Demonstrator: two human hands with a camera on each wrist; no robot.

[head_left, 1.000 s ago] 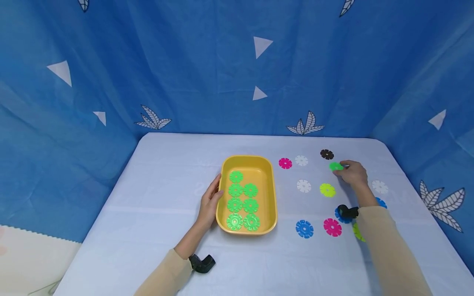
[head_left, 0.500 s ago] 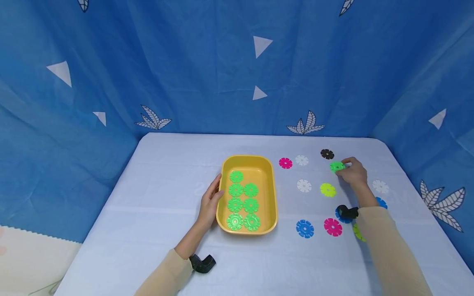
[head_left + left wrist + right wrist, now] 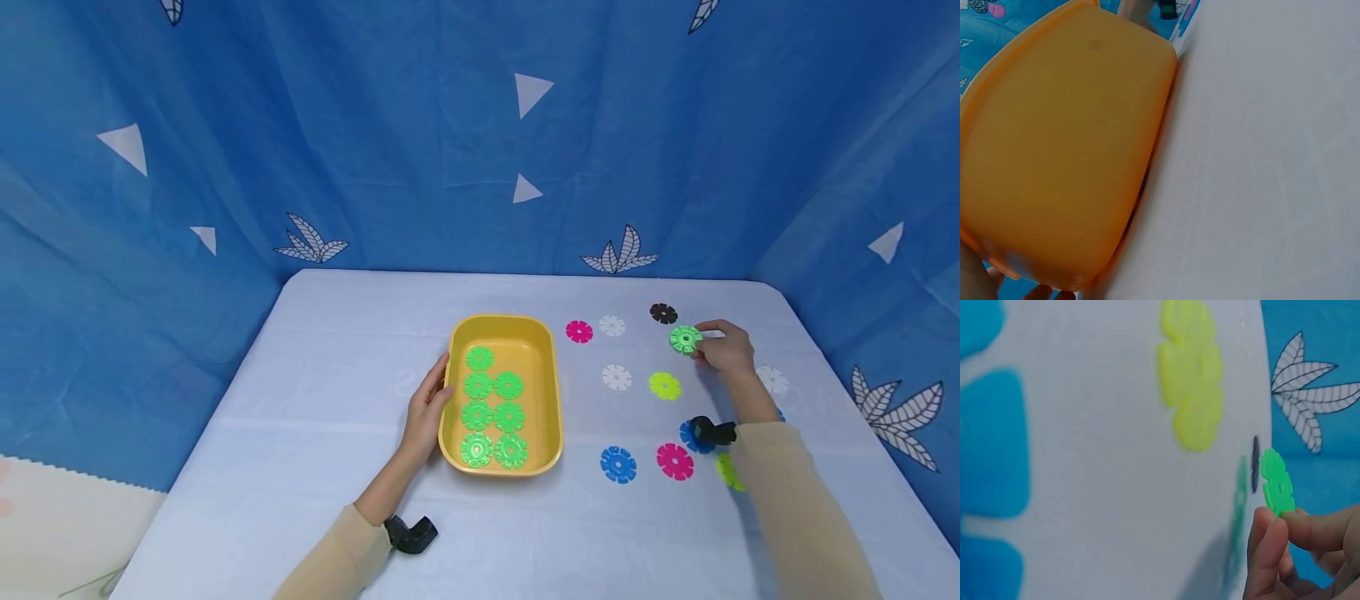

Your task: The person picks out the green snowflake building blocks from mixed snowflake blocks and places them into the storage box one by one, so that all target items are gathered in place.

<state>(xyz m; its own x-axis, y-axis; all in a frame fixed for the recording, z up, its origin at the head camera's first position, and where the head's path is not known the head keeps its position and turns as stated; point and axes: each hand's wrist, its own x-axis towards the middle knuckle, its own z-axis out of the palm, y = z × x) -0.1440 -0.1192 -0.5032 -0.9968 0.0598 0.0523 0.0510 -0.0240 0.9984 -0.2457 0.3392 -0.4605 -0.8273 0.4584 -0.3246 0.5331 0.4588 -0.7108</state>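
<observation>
In the head view a yellow plastic tray (image 3: pixel 532 354) holds several green notched discs (image 3: pixel 478 386), lying flat in two columns on its left side. My left hand (image 3: pixel 424 414) grips the tray's left wall, thumb over the rim and fingers outside. The left wrist view shows the tray's outer wall (image 3: pixel 1072 144) with fingertips at the bottom corner. At the far right of the table, my right hand (image 3: pixel 729 350) pinches another green notched disc (image 3: pixel 686 339) by its edge. In the right wrist view that disc (image 3: pixel 1277 483) stands above the thumb and fingertips, held off the table.
Loose notched discs lie right of the tray: a black one (image 3: pixel 663 313), pink ones (image 3: pixel 579 332), white ones (image 3: pixel 617 377), yellow-green ones (image 3: pixel 665 386) and blue ones (image 3: pixel 618 465). My right forearm partly covers some. A blue curtain (image 3: pixel 480 150) hangs behind the white table (image 3: pixel 337 333).
The right hand has drawn slightly right, and the green disc has tilted to show its face toward the head camera. The left hand and tray have stayed put.
</observation>
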